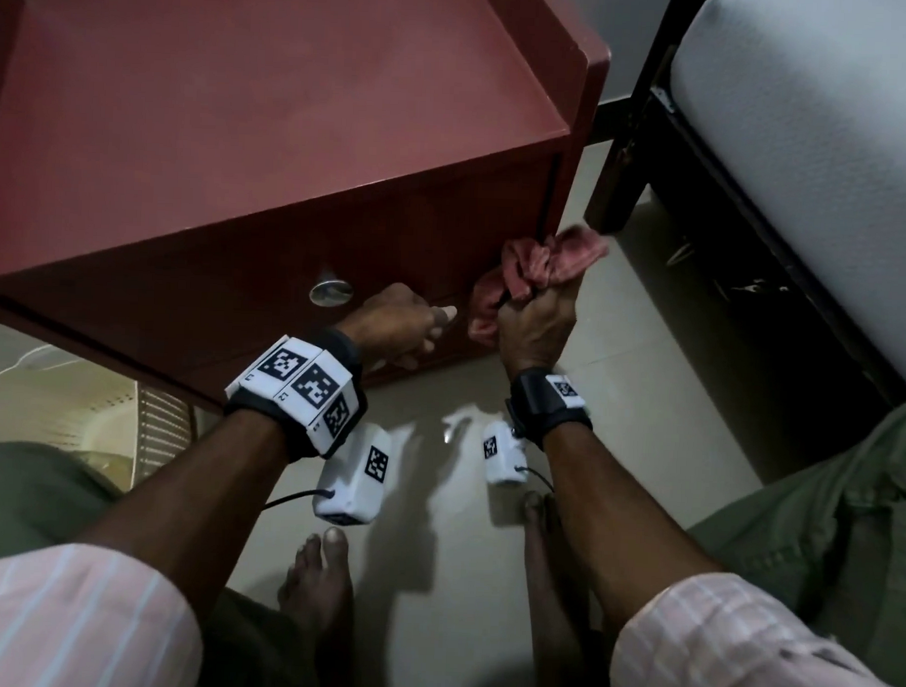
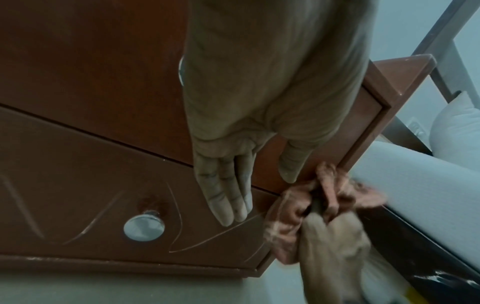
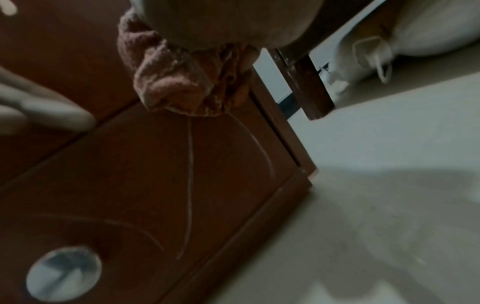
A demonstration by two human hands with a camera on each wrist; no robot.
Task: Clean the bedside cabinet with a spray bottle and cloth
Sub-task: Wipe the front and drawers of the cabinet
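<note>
The reddish-brown bedside cabinet (image 1: 273,147) fills the upper left of the head view, with a round metal knob (image 1: 330,290) on its front. My right hand (image 1: 536,320) grips a bunched pink cloth (image 1: 541,264) against the right edge of the cabinet front. The cloth (image 2: 301,214) also shows in the left wrist view beside the cabinet's corner, and in the right wrist view the cloth (image 3: 182,82) hangs under my palm. My left hand (image 1: 405,323) lies flat on the cabinet front with straight fingers (image 2: 223,197), just left of the cloth. No spray bottle is in view.
A bed with a dark wooden frame (image 1: 704,162) and white mattress (image 1: 818,124) stands close on the right. Pale floor tiles (image 1: 644,401) lie below, with my bare feet (image 1: 319,585) on them. A pale slatted object (image 1: 79,412) sits at lower left.
</note>
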